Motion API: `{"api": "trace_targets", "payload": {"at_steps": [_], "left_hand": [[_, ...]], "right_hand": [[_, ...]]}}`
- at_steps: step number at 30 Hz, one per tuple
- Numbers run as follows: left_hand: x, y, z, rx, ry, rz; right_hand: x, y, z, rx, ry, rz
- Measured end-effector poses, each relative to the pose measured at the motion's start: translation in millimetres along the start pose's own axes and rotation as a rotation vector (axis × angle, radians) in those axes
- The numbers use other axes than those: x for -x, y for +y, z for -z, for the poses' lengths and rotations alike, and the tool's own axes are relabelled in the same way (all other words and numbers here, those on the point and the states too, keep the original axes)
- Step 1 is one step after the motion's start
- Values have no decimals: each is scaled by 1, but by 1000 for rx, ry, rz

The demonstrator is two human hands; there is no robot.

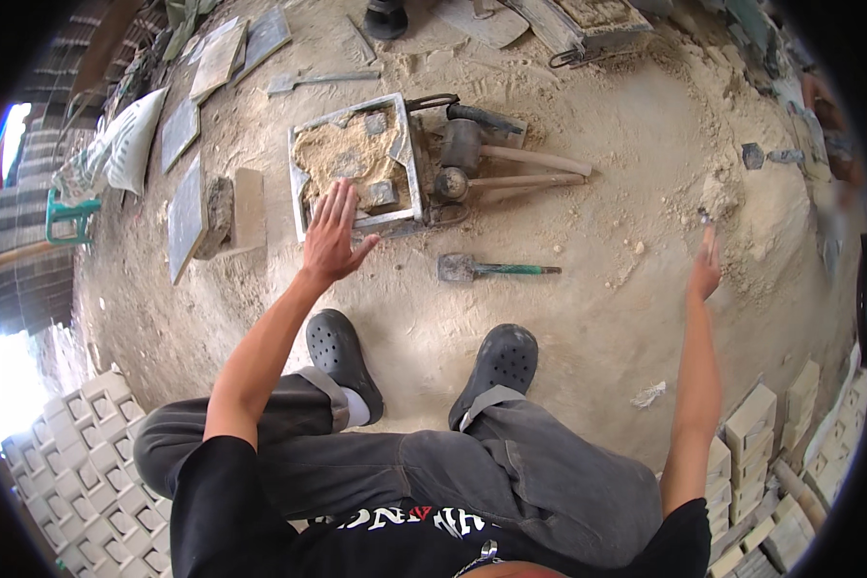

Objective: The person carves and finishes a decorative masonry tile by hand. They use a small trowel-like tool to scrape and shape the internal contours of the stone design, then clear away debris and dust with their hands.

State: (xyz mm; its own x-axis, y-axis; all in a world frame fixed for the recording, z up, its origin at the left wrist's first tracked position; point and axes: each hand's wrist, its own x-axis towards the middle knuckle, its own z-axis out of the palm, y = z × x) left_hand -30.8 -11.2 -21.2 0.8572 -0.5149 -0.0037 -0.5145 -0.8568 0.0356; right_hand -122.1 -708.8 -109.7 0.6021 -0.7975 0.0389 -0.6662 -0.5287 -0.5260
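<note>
A square metal mould frame (407, 159) lies on the sandy floor, filled with loose tan sand (342, 144) and some grey pieces (382, 193). My left hand (332, 241) is open, its fingers laid over the frame's near side onto the sand, with the thumb apart. Out to the right, my right hand (705, 270) reaches to the edge of a heap of damp sand (766, 207). Its fingers are closed together, and a small pale bit shows at their tips; what they hold is too small to make out.
Right of the mould lie a black-headed mallet (462, 144), a hammer (520, 181) and a green-handled scraper (511, 270). Flat slabs (185, 217) lean at left. Stacked blocks stand at lower left (96, 472) and lower right (749, 424). Another filled mould (597, 14) sits at the back.
</note>
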Motion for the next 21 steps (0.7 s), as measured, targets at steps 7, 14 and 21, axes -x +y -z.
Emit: {"api": "trace_targets", "payload": {"at_steps": [7, 14, 21], "left_hand": [[15, -24, -9, -10, 80, 14], [11, -22, -5, -25, 117, 147], [-27, -4, 4, 97, 99, 110]], "right_hand": [[90, -52, 36, -93, -126, 201], [143, -138, 34, -275, -299, 498], [174, -245, 2, -269, -470, 946]]}}
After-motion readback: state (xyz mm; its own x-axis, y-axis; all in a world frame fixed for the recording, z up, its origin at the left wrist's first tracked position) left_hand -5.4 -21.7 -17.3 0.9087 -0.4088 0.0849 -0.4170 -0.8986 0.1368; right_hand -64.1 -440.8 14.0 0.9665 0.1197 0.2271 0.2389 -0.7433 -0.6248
